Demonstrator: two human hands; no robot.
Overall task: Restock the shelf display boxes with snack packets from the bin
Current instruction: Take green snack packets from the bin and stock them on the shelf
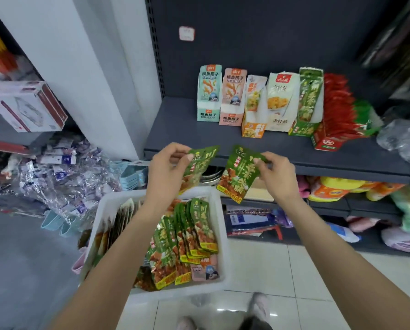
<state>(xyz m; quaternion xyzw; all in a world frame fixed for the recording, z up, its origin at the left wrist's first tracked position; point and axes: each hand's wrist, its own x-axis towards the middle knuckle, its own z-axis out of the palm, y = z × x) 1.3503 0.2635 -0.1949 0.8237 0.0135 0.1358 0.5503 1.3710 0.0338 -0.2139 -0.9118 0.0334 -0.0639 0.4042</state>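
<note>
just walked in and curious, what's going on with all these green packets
A person is restocking a shop shelf. The left hand pinches one green snack packet and the right hand pinches another, both held above a white bin that holds more packets. The green display box stands on the shelf beyond, in a row of boxes. Neither packet is in it yet.

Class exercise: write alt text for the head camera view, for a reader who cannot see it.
A person's left hand and right hand each pinch a green snack packet above a white bin of more packets. Behind, a dark shelf holds a row of display boxes, including a green one.
</note>
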